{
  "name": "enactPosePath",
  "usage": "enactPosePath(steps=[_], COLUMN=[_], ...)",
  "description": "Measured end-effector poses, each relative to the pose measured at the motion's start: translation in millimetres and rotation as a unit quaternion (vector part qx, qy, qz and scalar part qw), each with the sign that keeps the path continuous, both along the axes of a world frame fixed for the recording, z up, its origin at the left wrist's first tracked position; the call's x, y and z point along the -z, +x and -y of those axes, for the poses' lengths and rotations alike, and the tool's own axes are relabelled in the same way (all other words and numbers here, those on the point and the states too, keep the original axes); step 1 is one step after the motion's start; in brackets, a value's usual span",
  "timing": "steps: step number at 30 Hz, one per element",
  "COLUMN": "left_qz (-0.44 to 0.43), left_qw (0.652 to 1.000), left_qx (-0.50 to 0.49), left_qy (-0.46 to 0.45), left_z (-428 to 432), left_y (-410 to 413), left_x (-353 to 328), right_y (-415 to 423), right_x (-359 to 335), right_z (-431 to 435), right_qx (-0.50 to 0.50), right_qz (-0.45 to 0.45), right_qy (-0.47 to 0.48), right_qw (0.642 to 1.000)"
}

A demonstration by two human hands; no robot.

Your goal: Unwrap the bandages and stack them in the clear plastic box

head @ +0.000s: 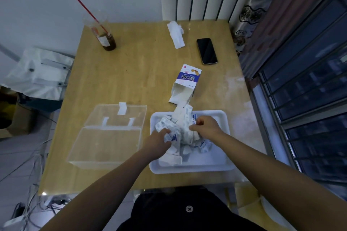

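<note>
Where crinkled paper-wrapped bandages (180, 126) heap in the white tray (210, 169), the left grip (159, 139) and right grip (206, 126) each pinch some

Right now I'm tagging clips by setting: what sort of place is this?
Probably a home room or small office: a wooden table beside a curtained window, with a phone and a drink cup on it.

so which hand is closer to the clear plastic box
Left. The left hand grips wrapped bandages at the left edge of the white tray, just right of the clear plastic box. The right hand is farther right, over the tray's middle.
</note>
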State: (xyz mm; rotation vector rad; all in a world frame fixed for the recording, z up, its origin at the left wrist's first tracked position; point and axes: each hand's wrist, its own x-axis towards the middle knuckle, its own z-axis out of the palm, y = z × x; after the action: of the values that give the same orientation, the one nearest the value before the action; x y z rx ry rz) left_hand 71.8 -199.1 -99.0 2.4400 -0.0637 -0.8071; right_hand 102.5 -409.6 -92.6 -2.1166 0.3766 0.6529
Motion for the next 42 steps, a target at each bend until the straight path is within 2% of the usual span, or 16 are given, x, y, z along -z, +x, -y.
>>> enactPosePath(steps=[4,6,9,13,17,21,24,29,31,33,35,38,42], left_qz=[0.02,0.053,0.11,0.001,-0.053,-0.055,-0.051,-0.021,-0.039,-0.054,-0.066,-0.083,-0.082], left_qw=[1.0,0.998,0.989,0.974,0.956,0.939,0.942,0.944,0.934,0.93,0.921,0.907,0.896], left_qx=[-0.002,-0.033,-0.078,-0.142,-0.172,-0.21,-0.204,-0.243,-0.271,-0.281,-0.293,-0.311,-0.32], left_qy=[0.013,0.007,-0.053,-0.175,-0.233,-0.265,-0.26,-0.223,-0.229,-0.232,-0.25,-0.27,-0.296], left_z=[1.6,6.0,19.4,42.4,55.7,58.5,58.9,57.5,55.2,54.1,54.3,56.4,56.5], left_y=[4.4,7.3,11.4,19.1,20.5,23.2,21.9,24.2,25.3,25.3,24.2,23.1,21.6], left_x=[-2.2,-5.9,-15.5,-21.6,-18.6,-17.6,-18.2,-17.2,-17.2,-16.9,-17.5,-19.0,-20.0], right_y=[-1.2,-4.2,-8.2,-10.7,-13.4,-18.1,-19.0,-11.3,-11.1,-11.9,-11.6,-11.6,-11.6], right_x=[-6.8,-10.3,-10.5,-13.2,-19.3,-17.7,-22.2,-19.4,-15.2,-15.1,-17.7,-14.8,-14.3], right_z=[21.4,26.5,28.7,27.5,24.2,22.5,21.6,34.0,37.3,33.6,26.0,15.9,14.9], right_qx=[0.073,0.068,0.076,0.066,0.062,0.061,0.061,0.041,0.042,0.057,0.05,0.003,0.04], right_qz=[-0.056,-0.069,-0.065,-0.055,-0.044,-0.026,-0.029,-0.036,0.004,0.092,0.12,0.069,0.05], right_qy=[0.119,0.127,0.14,0.174,0.203,0.203,0.2,0.123,0.068,0.034,0.054,0.075,0.104], right_qw=[0.989,0.987,0.985,0.981,0.976,0.977,0.977,0.991,0.997,0.994,0.99,0.995,0.993])
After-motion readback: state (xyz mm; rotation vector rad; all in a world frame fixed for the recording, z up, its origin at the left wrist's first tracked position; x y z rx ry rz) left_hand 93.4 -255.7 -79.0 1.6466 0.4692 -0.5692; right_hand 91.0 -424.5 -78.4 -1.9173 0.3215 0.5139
